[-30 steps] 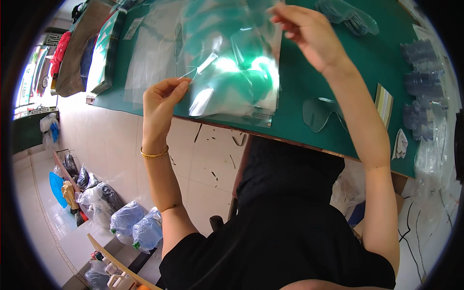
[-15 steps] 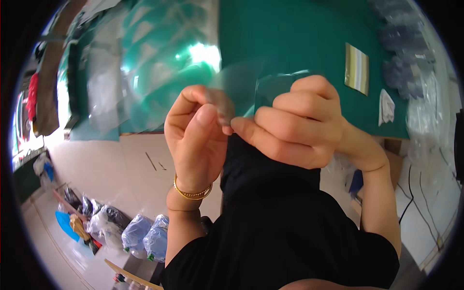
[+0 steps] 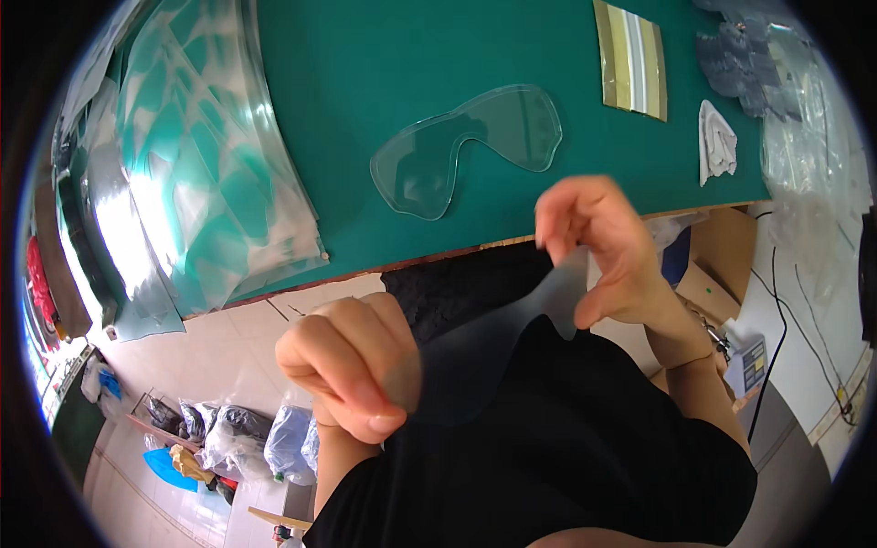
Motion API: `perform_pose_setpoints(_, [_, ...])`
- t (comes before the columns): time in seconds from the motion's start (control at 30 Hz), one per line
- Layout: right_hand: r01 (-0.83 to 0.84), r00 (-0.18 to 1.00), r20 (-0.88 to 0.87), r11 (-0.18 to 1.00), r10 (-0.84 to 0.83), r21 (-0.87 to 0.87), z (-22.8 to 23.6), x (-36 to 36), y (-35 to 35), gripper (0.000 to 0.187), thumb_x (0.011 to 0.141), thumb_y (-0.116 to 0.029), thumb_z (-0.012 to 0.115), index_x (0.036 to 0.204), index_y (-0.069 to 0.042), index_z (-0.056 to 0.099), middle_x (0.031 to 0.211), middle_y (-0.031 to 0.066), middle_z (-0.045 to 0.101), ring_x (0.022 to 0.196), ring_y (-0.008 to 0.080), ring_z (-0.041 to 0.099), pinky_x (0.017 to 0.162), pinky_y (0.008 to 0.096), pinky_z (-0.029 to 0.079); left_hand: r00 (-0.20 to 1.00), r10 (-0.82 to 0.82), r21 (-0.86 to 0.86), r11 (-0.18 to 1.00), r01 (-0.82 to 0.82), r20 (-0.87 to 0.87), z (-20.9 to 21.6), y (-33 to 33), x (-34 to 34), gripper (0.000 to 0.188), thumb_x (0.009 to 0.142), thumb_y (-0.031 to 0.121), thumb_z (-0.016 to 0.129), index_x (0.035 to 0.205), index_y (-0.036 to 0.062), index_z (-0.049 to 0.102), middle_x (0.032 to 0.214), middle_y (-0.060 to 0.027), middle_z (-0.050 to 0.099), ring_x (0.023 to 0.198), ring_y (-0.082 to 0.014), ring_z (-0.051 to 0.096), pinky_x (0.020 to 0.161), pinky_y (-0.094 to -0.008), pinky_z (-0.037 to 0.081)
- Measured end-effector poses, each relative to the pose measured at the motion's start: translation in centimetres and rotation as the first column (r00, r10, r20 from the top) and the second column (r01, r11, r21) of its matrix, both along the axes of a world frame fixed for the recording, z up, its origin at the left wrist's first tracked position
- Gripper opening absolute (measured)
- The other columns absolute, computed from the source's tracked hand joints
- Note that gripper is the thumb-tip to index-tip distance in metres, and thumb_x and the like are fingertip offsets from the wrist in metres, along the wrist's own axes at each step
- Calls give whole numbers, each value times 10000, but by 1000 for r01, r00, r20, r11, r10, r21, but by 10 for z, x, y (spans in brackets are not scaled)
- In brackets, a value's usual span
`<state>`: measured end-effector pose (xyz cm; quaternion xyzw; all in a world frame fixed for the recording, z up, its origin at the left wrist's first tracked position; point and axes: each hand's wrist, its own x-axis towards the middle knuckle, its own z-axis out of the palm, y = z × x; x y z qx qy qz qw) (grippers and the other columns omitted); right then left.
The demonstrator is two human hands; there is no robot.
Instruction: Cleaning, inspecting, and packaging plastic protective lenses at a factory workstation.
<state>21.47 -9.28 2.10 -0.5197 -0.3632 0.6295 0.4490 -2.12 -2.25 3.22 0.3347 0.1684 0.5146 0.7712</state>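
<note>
The person holds a thin clear plastic film [image 3: 498, 352] between both hands, below the edge of the green table [image 3: 365, 110] and in front of the black clothing. The film is stretched between the two hands and has the curved outline of a goggle lens, but it is soft and it bends.

The left hand [image 3: 352, 365] is closed like a loose fist. Its thumb presses against the curled fingers and pinches the left end of the film. The right hand [image 3: 607, 251] is higher and nearer to the table edge. Its thumb and fingers bend toward each other and grip the right end of the film; the other fingers are curved over it.

On the table, just above the right hand, lies a clear goggle lens [image 3: 470, 146], flat, with two wide lobes and a notch for the nose. It is apart from both hands. At the left part of the table there is a stack of transparent sheets [image 3: 210, 164] with pale lens shapes on them, and it hangs a little over the table edge. At the far right side of the table lie a striped card [image 3: 630, 59] in gold and silver, a small white cloth [image 3: 717, 142] and a heap of clear plastic bags [image 3: 795, 100]. On the tiled floor at the lower left stand some filled plastic bags [image 3: 242, 434].
</note>
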Motion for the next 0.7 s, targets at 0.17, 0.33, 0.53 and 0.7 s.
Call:
perform_pose_setpoints(0.17, [19, 972, -230, 996, -38, -83, 0, 1, -14, 542, 698, -384, 891, 946, -27, 566, 811, 70, 600, 662, 100, 525, 578, 205, 394, 1000, 18, -79, 997, -17, 19, -3, -4, -3, 310, 724, 14, 853, 813, 109, 573, 741, -29, 597, 613, -152, 527, 556, -252, 402])
perform_pose_setpoints(0.33, [131, 990, -81, 966, -116, 225, 1, 10, -13, 305, 779, -192, 845, 858, -26, 603, 780, 79, 599, 625, 113, 529, 532, 218, 390, 980, 29, -47, 998, -39, -198, -13, 2, -1, 323, 726, -29, 817, 885, 61, 551, 729, -74, 624, 609, -164, 567, 544, -256, 465])
perform_pose_setpoints(0.53, [207, 974, 35, 947, -222, 247, 12, 21, 1, 244, 761, -53, 817, 918, 3, 639, 788, 67, 617, 640, 107, 551, 584, 203, 424, 875, -46, 137, 982, 127, -482, -17, 11, -14, 237, 764, -20, 761, 969, -50, 649, 758, -110, 642, 637, -183, 618, 557, -259, 495])
perform_pose_setpoints(0.7, [328, 938, 84, 940, -336, 96, 3, 28, 9, 228, 807, -8, 773, 946, 13, 594, 762, 71, 647, 622, 95, 589, 557, 202, 454, 765, 99, 179, 984, 22, -636, -17, 17, -2, 124, 810, -62, 711, 915, -46, 648, 861, -130, 613, 645, -174, 614, 572, -256, 504])
